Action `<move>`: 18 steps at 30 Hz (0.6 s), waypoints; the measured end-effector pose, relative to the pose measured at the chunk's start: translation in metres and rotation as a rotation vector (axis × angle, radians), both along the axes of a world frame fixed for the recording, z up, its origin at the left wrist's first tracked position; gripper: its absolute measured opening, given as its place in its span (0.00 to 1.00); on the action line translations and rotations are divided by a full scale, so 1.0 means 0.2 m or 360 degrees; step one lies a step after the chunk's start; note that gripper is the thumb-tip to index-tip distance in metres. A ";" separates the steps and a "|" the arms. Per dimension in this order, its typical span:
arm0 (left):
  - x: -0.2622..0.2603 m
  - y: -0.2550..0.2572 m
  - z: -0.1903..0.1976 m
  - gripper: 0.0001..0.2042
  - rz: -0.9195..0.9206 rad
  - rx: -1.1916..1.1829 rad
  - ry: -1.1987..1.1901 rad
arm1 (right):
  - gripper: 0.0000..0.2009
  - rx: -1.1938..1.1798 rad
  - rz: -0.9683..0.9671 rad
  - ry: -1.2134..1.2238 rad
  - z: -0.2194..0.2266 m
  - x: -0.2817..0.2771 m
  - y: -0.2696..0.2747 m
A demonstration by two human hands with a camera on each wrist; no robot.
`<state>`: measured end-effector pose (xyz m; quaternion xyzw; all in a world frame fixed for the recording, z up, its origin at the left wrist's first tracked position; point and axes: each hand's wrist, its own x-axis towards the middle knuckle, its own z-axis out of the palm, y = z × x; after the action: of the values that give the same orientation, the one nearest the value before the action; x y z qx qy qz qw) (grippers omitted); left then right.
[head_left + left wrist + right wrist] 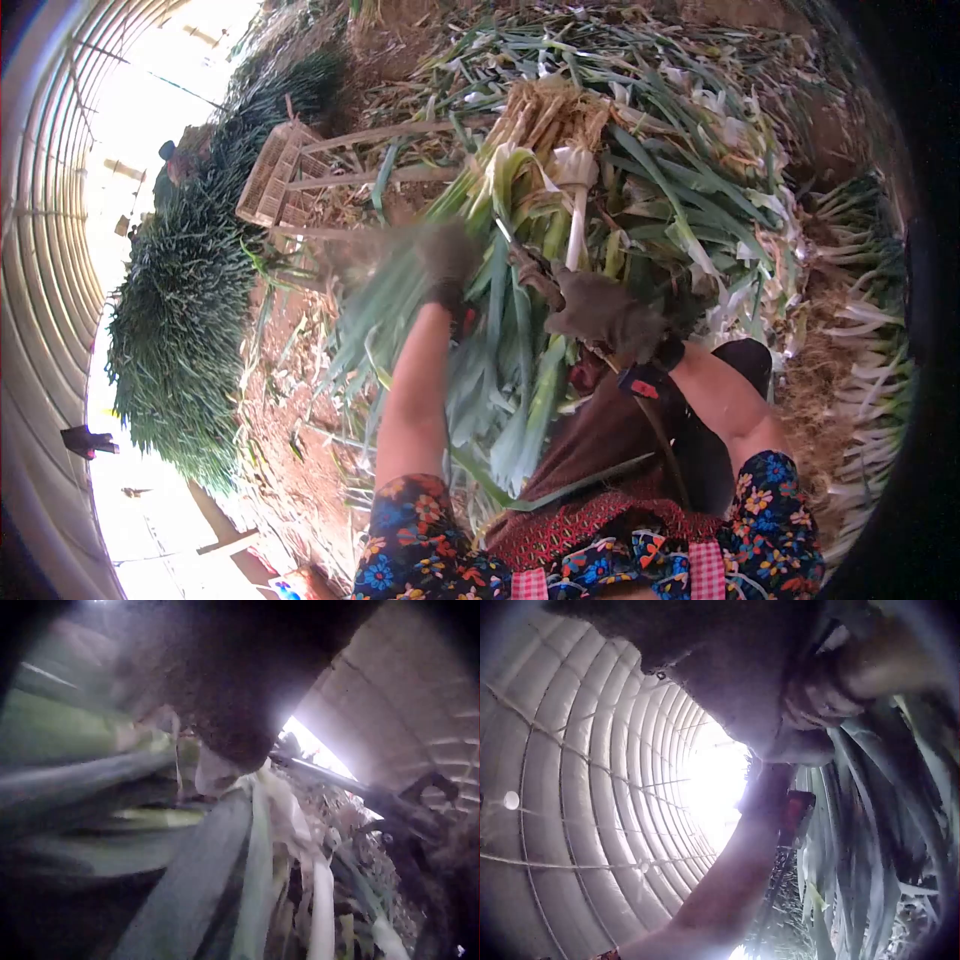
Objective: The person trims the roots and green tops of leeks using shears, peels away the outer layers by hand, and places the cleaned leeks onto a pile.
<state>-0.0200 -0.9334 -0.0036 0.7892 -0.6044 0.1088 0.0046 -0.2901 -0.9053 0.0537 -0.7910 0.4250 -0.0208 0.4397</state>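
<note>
In the head view, a bunch of leeks (500,340) lies across the person's lap, leaves fanning towards the body. Its dry roots (545,115) point away. My gloved left hand (447,255), blurred, grips green leek leaves at the left side of the bunch; in the left wrist view the dark glove (225,697) covers much of the leaves (202,862). My gloved right hand (605,315) holds a knife by its dark handle (535,277), the thin blade (503,228) lying over the bunch. A dark glove (720,682) fills the top of the right wrist view.
A wooden rack (285,175) stands beyond the left hand. Loose leek trimmings (690,190) heap up behind and to the right. Trimmed leeks (865,320) line the right edge. A large green leek pile (190,310) lies left, near the ribbed tunnel wall (45,200).
</note>
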 end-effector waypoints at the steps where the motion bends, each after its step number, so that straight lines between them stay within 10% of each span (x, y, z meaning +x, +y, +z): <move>1: 0.01 -0.02 -0.04 0.14 0.0045 0.0070 0.0013 | 0.35 -0.0020 -0.0008 0.0000 -0.03 0.01 0.00; 10: 0.00 -0.03 -0.09 0.22 -0.0200 0.0661 0.0223 | 0.32 -0.0268 0.0069 -0.0115 0.04 -0.02 0.02; 18: -0.20 0.27 0.02 0.20 -0.0051 0.0383 0.0647 | 0.27 -0.0208 -0.0112 0.0002 0.02 -0.08 0.05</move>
<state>-0.0601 -0.8792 -0.0006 0.7802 -0.6120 -0.1252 0.0338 -0.3055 -0.8961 0.0580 -0.8026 0.4505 -0.0634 0.3858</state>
